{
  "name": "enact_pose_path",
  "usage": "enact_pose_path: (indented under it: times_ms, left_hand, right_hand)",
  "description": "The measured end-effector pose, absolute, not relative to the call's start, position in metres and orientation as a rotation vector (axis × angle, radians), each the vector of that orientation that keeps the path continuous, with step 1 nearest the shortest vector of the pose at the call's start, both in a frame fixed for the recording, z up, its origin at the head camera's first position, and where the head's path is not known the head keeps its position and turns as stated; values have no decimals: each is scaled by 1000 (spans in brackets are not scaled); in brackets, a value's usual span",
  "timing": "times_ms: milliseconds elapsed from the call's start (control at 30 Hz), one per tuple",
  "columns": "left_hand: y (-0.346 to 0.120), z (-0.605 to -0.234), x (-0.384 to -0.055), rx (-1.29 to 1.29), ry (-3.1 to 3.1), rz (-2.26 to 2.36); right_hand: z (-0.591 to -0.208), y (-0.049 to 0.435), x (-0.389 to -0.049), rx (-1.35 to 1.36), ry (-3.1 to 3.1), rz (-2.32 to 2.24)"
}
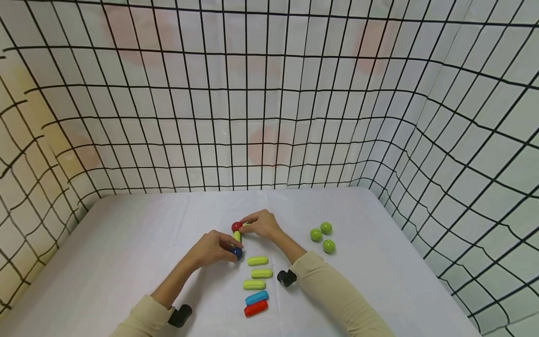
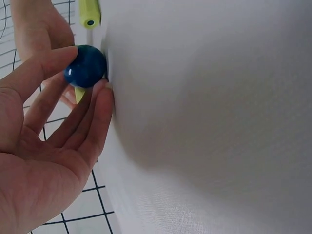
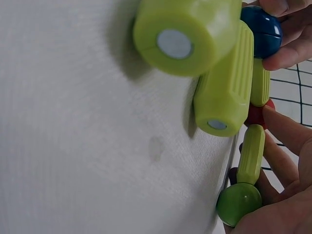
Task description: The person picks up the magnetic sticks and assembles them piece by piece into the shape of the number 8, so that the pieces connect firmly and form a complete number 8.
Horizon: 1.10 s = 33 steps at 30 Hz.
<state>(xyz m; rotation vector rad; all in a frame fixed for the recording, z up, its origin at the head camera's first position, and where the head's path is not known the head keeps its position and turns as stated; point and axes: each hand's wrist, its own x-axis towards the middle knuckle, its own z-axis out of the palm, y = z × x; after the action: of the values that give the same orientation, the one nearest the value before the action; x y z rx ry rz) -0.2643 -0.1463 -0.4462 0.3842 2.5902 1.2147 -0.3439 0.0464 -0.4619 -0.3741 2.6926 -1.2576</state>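
Note:
My left hand (image 1: 214,249) pinches a glossy blue ball (image 2: 87,67) between thumb and fingertips, low over the white surface. A yellow-green magnetic stick (image 1: 237,236) runs from that ball to a red ball (image 1: 236,227). My right hand (image 1: 262,224) grips the red ball with its fingertips. From the red ball a second yellow-green stick (image 3: 251,153) reaches back under this hand, with a green ball (image 3: 239,204) at its end near the palm. In the head view the hand hides that green ball and most of its stick.
Nearer the body lie three loose yellow-green sticks (image 1: 261,273), a blue stick (image 1: 257,297) and a red stick (image 1: 256,308). Three green balls (image 1: 329,246) sit to the right. Black netting (image 1: 265,117) over white walls surrounds the table (image 1: 126,234).

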Motion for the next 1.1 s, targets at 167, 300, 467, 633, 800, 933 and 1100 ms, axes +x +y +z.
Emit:
enact_pose_path:
  times_ms: [167, 300, 467, 633, 800, 933, 1100]
  left_hand:
    - [-145, -445, -266, 375, 2582, 1207]
    - [-145, -445, -266, 371, 2577, 1203]
    - [-145, -446, -268, 361, 2567, 1211]
    - [-146, -447, -269, 364, 2548, 1222]
    - [-146, -448, -269, 349, 2554, 1221]
    - [-146, -447, -269, 338, 2558, 1213]
    - [-146, -447, -269, 341, 2559, 1209]
  right_hand:
    - [-459, 50, -343, -372, 2693, -1247]
    - [-454, 52, -342, -336, 2689, -1252]
    - [-449, 55, -341, -371, 2709, -1235]
    - [-439, 58, -338, -424, 2763, -1201]
    - [-427, 63, -333, -425, 2771, -1174]
    - [-421, 69, -328, -451, 2782, -1123]
    - [-419, 78, -319, -490, 2765, -1086]
